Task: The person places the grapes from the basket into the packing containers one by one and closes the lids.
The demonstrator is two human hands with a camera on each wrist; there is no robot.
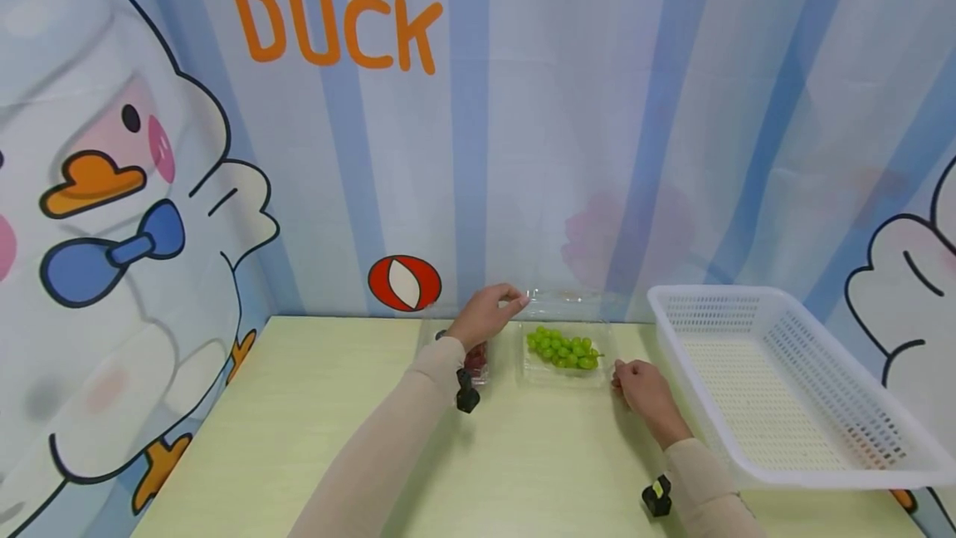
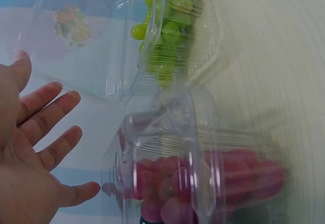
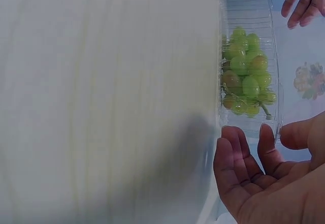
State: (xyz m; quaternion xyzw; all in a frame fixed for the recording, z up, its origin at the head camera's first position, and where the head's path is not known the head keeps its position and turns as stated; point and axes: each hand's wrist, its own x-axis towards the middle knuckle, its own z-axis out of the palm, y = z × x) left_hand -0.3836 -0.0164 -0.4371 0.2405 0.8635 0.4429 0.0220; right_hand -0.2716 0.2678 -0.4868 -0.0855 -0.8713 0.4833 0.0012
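Note:
A clear plastic box (image 1: 563,380) with its lid (image 1: 571,300) raised at the back holds a bunch of green grapes (image 1: 563,349). My right hand (image 1: 644,393) is at the box's right side; in the right wrist view its thumb (image 3: 295,133) and index finger pinch the rim, other fingers curled below. My left hand (image 1: 485,315) is at the left of the raised lid, fingers spread and holding nothing in the left wrist view. Under that wrist stands a second clear box with red grapes (image 2: 170,188), partly hidden by the arm in the head view.
A large white slotted basket (image 1: 762,471) stands at the right of the pale table (image 1: 321,405). Behind the table hangs a striped cloth (image 1: 523,148) with duck drawings. Each wrist wears a small black device; the left one (image 1: 466,393) is close by the red grapes' box.

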